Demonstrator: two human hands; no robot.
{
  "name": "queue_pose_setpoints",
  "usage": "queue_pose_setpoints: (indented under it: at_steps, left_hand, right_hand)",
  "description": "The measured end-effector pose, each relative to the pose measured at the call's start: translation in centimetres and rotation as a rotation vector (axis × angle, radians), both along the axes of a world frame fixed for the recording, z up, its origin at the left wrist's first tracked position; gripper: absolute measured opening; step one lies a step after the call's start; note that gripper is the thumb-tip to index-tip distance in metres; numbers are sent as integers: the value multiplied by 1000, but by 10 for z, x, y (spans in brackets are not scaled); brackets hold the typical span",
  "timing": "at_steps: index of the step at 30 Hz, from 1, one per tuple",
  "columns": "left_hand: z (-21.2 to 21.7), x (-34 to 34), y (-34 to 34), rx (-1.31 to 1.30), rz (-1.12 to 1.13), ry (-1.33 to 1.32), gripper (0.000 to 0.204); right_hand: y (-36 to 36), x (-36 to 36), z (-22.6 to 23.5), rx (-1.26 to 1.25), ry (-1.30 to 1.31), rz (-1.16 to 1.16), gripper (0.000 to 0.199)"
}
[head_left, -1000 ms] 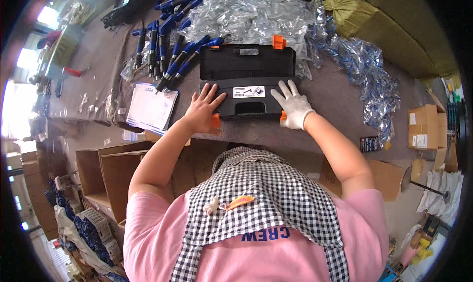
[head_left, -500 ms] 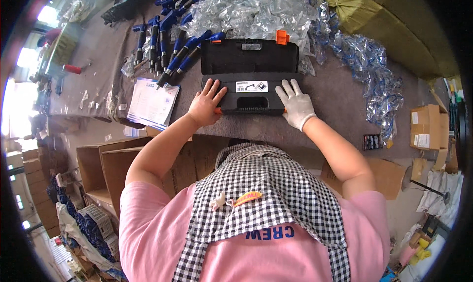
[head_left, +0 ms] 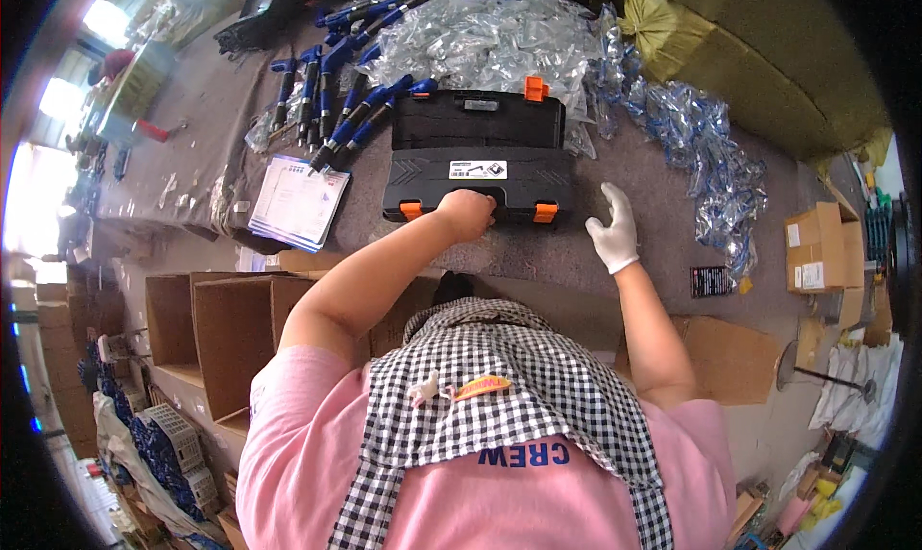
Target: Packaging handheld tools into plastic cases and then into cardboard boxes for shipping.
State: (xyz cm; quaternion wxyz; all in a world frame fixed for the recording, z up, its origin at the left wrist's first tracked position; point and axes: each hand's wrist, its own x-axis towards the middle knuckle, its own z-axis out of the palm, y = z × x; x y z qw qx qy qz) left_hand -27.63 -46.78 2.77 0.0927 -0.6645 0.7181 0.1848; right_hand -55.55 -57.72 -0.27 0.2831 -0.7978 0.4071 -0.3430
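A black plastic tool case (head_left: 480,151) with orange latches lies closed on the grey table in front of me. My bare left hand (head_left: 468,214) is closed around the case's handle at its near edge. My right hand (head_left: 615,228), in a white glove, rests open on the table just right of the case, not touching it.
Blue-handled tools (head_left: 336,108) lie in a row left of the case. A heap of clear plastic bags (head_left: 499,41) fills the far side. A printed sheet (head_left: 298,204) lies at left. Open cardboard boxes (head_left: 221,339) stand below the table, another box (head_left: 816,247) at right.
Both hands were pressing on the case lid. My left hand has moved to grip the handle, and my right hand has come off the case to the table on the right.
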Motion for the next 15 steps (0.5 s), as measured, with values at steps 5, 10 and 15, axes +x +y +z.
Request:
queue_pose_setpoints:
  at_steps: [5,10,15]
  left_hand:
    - [76,-6,13,35,172,47,31]
    - [204,12,127,-222,530,140,29]
    - [252,79,271,-893,994,-121,18]
  right_hand:
    - [20,6,-17,88,115,20,56]
    - [27,12,2,381,-168,3,46]
    - [18,28,-12,514,-133,41,40]
